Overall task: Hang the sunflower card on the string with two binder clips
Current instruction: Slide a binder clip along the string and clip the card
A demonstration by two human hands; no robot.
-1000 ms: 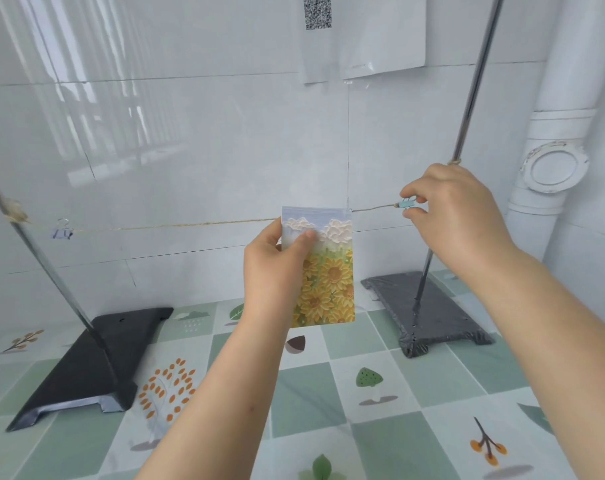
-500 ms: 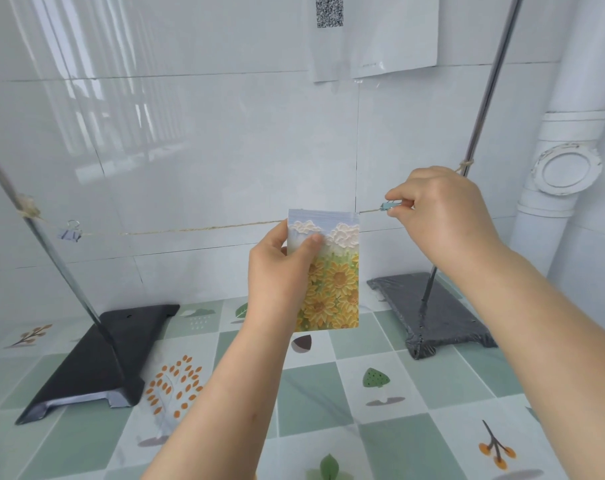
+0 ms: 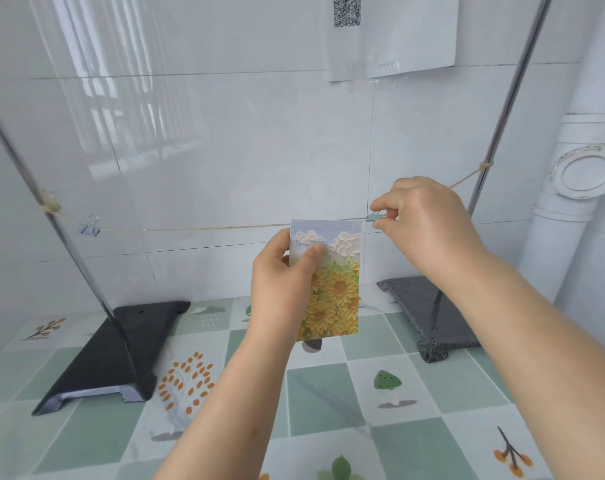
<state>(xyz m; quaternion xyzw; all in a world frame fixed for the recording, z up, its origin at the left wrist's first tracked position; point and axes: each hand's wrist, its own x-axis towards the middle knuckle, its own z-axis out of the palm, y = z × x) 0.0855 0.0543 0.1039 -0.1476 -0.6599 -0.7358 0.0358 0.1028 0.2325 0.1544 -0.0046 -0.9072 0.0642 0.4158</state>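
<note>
My left hand [image 3: 283, 282] is pinching the light, stiff sunflower card [image 3: 332, 282] just under the string [image 3: 207, 228]; my right hand [image 3: 422, 226] is pinching a binder clip [image 3: 375, 217] beside its top corner

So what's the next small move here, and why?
Probably slide the right hand with its binder clip leftward onto the sunflower card's top right corner. The left hand holds the card's top edge at the string, and the clip sits just beside that corner.

binder clips [image 3: 89, 227] 2 | sunflower card [image 3: 332, 289] 1 | stands [image 3: 121, 344] 2 | hands [image 3: 283, 282] 2
</note>
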